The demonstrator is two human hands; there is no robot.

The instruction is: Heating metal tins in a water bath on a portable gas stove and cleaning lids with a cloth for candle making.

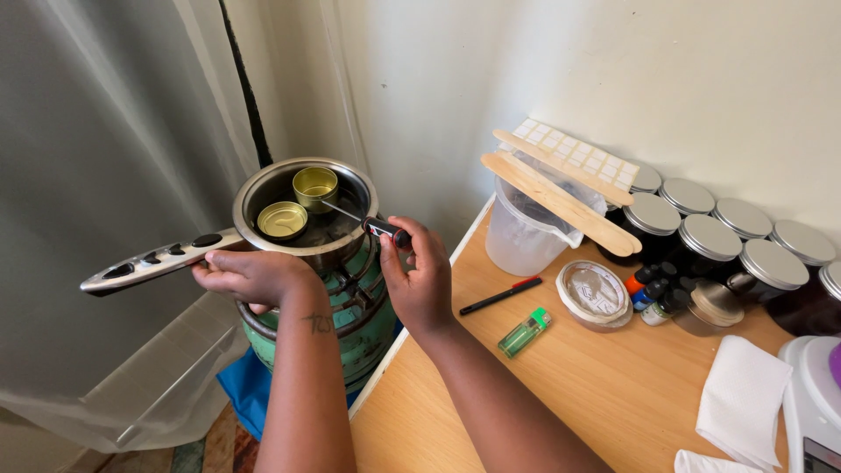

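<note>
Steel catches the light on the saucepan (302, 206), which sits on a green gas burner (350, 307) just left of the wooden table (578, 385). I keep everything placed against that pan. My left hand (254, 276) lies on the near end of the pan's long handle (153, 261), fingers curled over it in a closed grip, which I judge steadies the pan on the burner. My right hand (420, 280) is at the pan's right rim, thumb and fingers pinched shut on the black head of a probe thermometer (385, 229); its thin metal stem slants down into the pan, so the tip reaches the dark liquid without my hand hanging over the heat.

Inside the pan stand two small gold tins (298, 203), one near the far wall, one nearer the handle; both seem to hold yellowish contents, though I cannot tell what.

Right of the pan, on the table, a clear plastic jug (526, 236) carries flat wooden sticks (561, 197) across its mouth. Further right are lidded dark jars (701, 236), a green lighter (524, 333) and a black pen (499, 296).
</note>
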